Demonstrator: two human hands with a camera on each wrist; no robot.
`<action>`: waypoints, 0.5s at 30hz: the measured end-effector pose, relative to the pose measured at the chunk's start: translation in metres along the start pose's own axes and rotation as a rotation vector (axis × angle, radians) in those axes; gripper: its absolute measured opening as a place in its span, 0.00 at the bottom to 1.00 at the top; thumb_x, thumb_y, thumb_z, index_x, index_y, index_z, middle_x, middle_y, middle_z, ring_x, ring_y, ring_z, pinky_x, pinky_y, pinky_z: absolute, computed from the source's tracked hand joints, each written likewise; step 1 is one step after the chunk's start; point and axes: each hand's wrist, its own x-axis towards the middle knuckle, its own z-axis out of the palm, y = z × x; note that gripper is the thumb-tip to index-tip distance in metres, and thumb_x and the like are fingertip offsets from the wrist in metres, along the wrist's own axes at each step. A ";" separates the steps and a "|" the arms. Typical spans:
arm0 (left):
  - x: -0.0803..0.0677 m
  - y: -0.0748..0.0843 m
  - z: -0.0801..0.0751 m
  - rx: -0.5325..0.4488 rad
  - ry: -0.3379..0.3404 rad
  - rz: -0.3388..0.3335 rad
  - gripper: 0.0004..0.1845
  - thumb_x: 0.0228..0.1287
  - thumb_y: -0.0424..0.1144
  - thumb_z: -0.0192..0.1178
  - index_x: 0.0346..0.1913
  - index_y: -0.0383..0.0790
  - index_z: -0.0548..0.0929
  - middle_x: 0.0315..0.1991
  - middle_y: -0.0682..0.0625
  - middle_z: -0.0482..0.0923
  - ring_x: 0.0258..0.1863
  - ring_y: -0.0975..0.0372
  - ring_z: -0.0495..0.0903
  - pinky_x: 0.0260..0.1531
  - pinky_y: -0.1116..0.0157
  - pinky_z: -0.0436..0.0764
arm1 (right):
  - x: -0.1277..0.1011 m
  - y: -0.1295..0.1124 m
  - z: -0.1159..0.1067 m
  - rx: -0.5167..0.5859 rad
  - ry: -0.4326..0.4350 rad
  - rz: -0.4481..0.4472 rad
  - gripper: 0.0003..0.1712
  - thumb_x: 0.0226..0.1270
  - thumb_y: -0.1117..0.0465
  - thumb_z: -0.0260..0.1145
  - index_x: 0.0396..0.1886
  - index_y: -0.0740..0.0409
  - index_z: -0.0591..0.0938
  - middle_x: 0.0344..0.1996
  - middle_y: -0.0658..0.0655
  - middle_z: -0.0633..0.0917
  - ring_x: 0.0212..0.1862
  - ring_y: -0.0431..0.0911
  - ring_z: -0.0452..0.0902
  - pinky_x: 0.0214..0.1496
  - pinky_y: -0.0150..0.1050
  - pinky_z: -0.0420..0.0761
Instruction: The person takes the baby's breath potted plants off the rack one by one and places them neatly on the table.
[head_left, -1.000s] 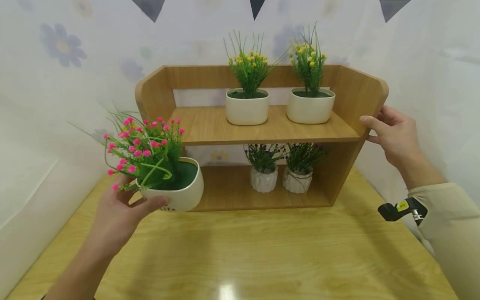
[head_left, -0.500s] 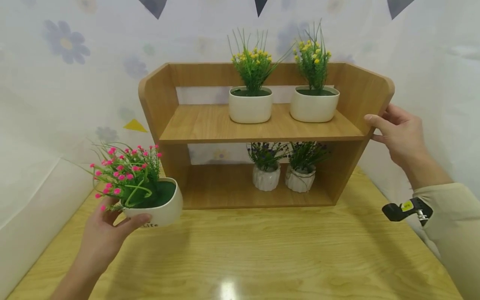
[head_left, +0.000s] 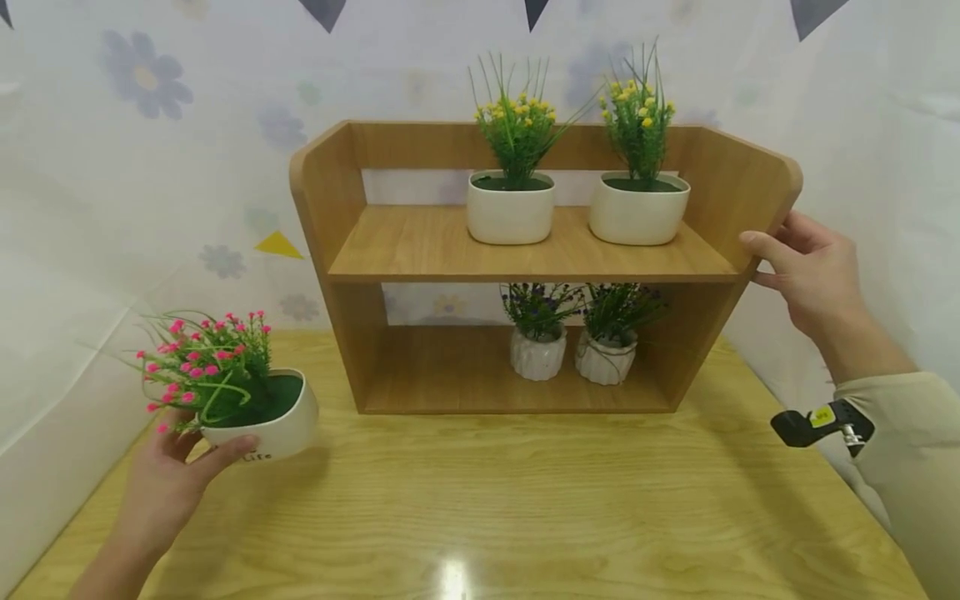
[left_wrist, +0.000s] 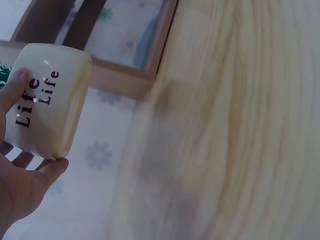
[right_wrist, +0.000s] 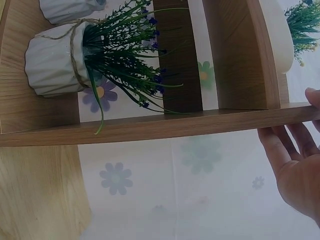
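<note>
My left hand [head_left: 168, 479] grips a white oval flowerpot [head_left: 281, 429] of pink artificial flowers [head_left: 202, 358], thumb on its front. In the left wrist view the pot [left_wrist: 50, 100] shows the word "Life" twice, and its base is off the table. It is to the left of a two-tier wooden shelf [head_left: 525, 265]. With thumb on one face and fingers on the other, my right hand [head_left: 821, 271] holds the shelf's right side panel [head_left: 750, 196]. The right wrist view shows this panel [right_wrist: 150, 129] between the thumb and fingers too.
Two white pots with yellow flowers, one at the middle [head_left: 510, 212] and one at the right [head_left: 639, 212], stand on the upper tier. Below are two small white pots, left [head_left: 538, 354] and right [head_left: 606, 360], with dark purple flowers. Behind hangs a flower-patterned cloth [head_left: 225, 167].
My left hand has carried the pink flowerpot leftward and down, from in front of the shelf's left side to beside it. My right hand keeps its hold on the panel.
</note>
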 end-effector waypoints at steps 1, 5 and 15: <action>0.001 -0.003 -0.004 0.018 0.001 0.001 0.43 0.63 0.32 0.70 0.76 0.61 0.64 0.71 0.59 0.61 0.58 0.73 0.68 0.43 0.82 0.75 | 0.000 0.000 0.000 0.005 -0.001 -0.003 0.33 0.63 0.62 0.75 0.69 0.49 0.78 0.55 0.52 0.81 0.54 0.44 0.76 0.31 0.28 0.83; 0.002 -0.019 -0.021 0.062 -0.014 -0.023 0.42 0.66 0.35 0.69 0.78 0.63 0.61 0.69 0.65 0.64 0.59 0.77 0.67 0.43 0.84 0.73 | -0.001 0.002 0.000 0.012 -0.007 -0.010 0.33 0.63 0.63 0.75 0.69 0.50 0.78 0.55 0.52 0.80 0.54 0.44 0.76 0.31 0.29 0.84; 0.005 -0.055 -0.054 0.120 0.016 -0.063 0.43 0.67 0.35 0.67 0.78 0.64 0.59 0.72 0.67 0.59 0.64 0.74 0.64 0.40 0.85 0.74 | -0.001 0.000 0.000 -0.005 -0.003 0.001 0.34 0.63 0.63 0.74 0.70 0.49 0.77 0.58 0.50 0.80 0.55 0.44 0.75 0.31 0.28 0.83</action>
